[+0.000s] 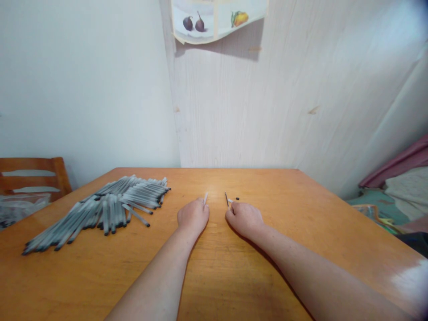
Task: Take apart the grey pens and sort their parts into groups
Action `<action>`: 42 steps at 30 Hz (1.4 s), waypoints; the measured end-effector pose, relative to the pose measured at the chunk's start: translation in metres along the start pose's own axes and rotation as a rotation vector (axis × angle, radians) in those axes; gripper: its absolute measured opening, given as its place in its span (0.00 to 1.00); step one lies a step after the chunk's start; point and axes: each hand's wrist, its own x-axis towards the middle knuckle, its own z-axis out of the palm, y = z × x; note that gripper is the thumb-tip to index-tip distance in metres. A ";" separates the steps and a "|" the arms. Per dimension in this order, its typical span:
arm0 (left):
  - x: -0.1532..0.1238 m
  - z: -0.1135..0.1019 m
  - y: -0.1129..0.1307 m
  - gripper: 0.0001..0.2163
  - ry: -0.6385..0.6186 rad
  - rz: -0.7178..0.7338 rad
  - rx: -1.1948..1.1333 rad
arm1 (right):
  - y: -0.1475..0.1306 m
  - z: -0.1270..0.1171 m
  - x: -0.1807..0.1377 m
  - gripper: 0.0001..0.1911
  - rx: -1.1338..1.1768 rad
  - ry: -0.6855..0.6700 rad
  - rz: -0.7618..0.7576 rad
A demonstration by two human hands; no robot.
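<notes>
Orange-brown wood makes up the bench [227, 281], over which we see both our hands set side by side with a gap between them. Our left hand [194, 216] is curled around a pale stick [205, 198], whose far end projects beyond the thumb and points away from us. Our right hand [245, 218] is likewise curled, pinching a thin dark rod [226, 199] that projects from the fingertips toward the far edge; just beside the rod we note a short pale piece [230, 200], partly hidden by the fingers, so we cannot tell how it is gripped. Just beyond the right hand, apart from it, lies a small black piece [237, 198]. Well to the left of the left hand we find a heap of black-ended pale tubes [113, 205], fanned across the bench
</notes>
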 end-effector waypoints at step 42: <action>0.005 -0.007 -0.003 0.09 -0.174 0.104 0.321 | 0.055 0.011 0.048 0.16 0.074 0.178 0.064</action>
